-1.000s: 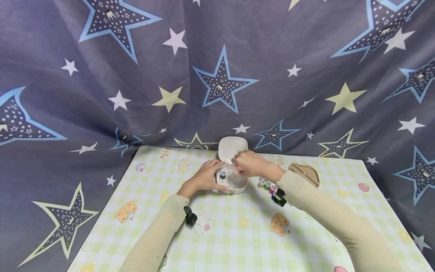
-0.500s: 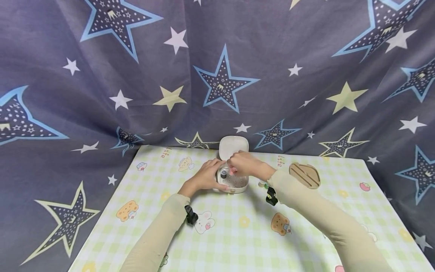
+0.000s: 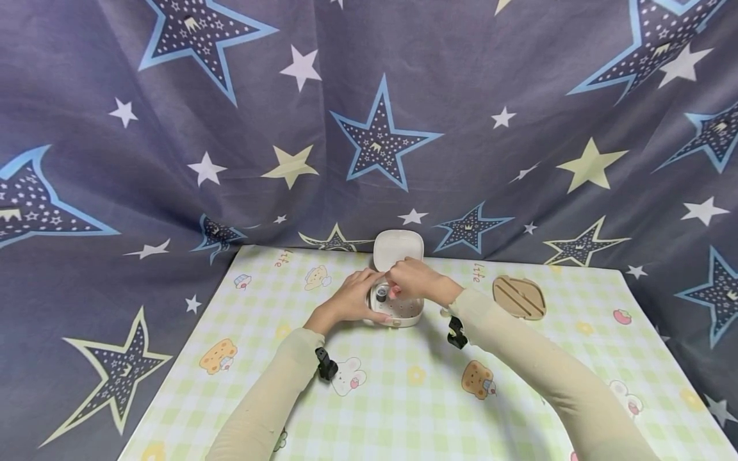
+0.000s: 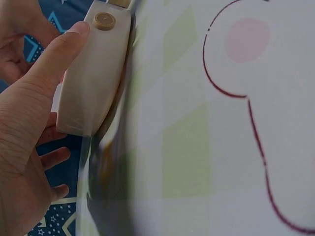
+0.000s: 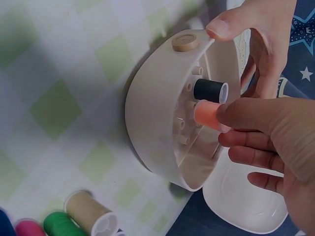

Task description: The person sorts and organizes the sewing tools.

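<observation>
An open white sewing box point(image 3: 410, 321) with small pegs on its floor stands at the far middle of the table, its lid point(image 3: 398, 247) tipped back. My left hand point(image 3: 350, 298) grips the box's left side, the thumb near the round tan button point(image 4: 104, 20) on its front and the fingers behind. Between thumb and fingers, my right hand point(image 5: 275, 132) pinches a coral-pink thread spool point(image 5: 205, 114) low over the pegs. Right beside it a dark green thread spool point(image 5: 208, 91) stands inside the box.
Loose thread spools lie on the table right of the box, among them a tan spool point(image 5: 84, 210) and a green spool point(image 5: 61, 225). The right forearm covers most of them in the head view. A brown grooved plate point(image 3: 519, 298) lies farther right. A star-patterned curtain point(image 3: 254, 128) hangs behind.
My right hand has moved left and down into the box with the coral-pink spool, now beside the dark green spool. The left hand keeps its hold on the box.
</observation>
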`<state>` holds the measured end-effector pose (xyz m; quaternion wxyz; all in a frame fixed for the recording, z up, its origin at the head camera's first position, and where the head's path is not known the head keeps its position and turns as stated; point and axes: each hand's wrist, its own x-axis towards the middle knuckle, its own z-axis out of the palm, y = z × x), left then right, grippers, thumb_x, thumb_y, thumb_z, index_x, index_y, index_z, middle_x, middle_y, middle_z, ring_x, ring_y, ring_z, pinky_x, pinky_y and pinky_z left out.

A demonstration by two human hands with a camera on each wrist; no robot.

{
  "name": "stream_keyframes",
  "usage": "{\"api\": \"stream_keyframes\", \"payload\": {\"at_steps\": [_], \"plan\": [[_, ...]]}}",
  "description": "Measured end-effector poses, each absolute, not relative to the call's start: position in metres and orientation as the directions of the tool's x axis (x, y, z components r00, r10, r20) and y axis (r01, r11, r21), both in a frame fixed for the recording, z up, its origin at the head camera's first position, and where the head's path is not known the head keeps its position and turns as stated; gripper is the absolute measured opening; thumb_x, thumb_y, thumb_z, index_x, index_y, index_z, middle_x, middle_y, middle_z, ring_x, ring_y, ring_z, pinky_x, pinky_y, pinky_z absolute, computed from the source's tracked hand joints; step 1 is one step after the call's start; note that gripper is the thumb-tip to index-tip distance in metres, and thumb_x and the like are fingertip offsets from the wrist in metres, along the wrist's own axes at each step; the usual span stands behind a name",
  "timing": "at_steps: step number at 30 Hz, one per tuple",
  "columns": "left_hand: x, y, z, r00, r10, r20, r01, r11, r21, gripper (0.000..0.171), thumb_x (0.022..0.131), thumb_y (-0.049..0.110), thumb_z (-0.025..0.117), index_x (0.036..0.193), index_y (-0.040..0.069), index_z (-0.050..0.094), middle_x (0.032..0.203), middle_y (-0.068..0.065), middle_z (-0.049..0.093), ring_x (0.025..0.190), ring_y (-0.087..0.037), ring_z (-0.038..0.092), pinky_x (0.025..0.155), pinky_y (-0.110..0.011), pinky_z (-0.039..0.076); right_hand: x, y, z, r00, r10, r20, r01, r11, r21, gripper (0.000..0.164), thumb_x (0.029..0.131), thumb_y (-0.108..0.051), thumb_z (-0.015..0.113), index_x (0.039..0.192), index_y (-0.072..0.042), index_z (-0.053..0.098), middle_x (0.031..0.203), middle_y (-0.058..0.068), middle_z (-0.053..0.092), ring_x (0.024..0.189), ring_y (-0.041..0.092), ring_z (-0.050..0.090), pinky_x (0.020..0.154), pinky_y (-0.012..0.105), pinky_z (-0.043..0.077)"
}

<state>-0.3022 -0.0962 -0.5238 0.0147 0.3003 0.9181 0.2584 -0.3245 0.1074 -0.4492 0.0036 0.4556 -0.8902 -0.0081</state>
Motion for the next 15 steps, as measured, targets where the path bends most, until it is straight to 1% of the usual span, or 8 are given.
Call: {"api": "stream_keyframes", "payload": {"at_steps": [4, 10, 15], "plan": [[-0.3024, -0.0959, -0.5248, -0.818, 0.559, 0.136, 0.547, 0.684, 0.482, 0.112, 0.069, 0.061, 0.087, 0.158, 0.013, 0.038, 0.139, -0.004, 0.052, 0.134, -0.026, 0.046, 0.121, -0.046, 0.030, -0.3251, 0.1075, -0.4511, -0.589, -0.808, 0.003, -0.808, 0.589, 0.005, 0.014, 0.077, -0.012, 0.081, 0.071, -0.008, 0.068, 0.062, -0.005, 0.059, 0.061, 0.015, 0.051, 0.071, 0.040, 0.048], [-0.3021, -0.0953, -0.5258, -0.818, 0.559, 0.133, 0.549, 0.693, 0.467, 0.112, 0.069, 0.061, 0.087, 0.158, 0.015, 0.037, 0.139, -0.003, 0.052, 0.134, -0.025, 0.046, 0.121, -0.044, 0.030, -0.3255, 0.1070, -0.4529, -0.599, -0.801, -0.005, -0.801, 0.599, -0.011, 0.018, 0.077, -0.011, 0.080, 0.069, -0.010, 0.065, 0.060, -0.005, 0.056, 0.060, 0.014, 0.045, 0.071, 0.039, 0.046], [-0.3013, -0.0955, -0.5250, -0.820, 0.555, 0.139, 0.547, 0.688, 0.477, 0.111, 0.068, 0.060, 0.088, 0.157, 0.017, 0.039, 0.138, -0.003, 0.053, 0.133, -0.025, 0.047, 0.120, -0.045, 0.030, -0.3269, 0.1059, -0.4552, -0.603, -0.797, -0.003, -0.797, 0.603, -0.006, 0.019, 0.076, -0.009, 0.079, 0.066, -0.011, 0.063, 0.058, -0.007, 0.054, 0.059, 0.013, 0.045, 0.071, 0.038, 0.047]]}}
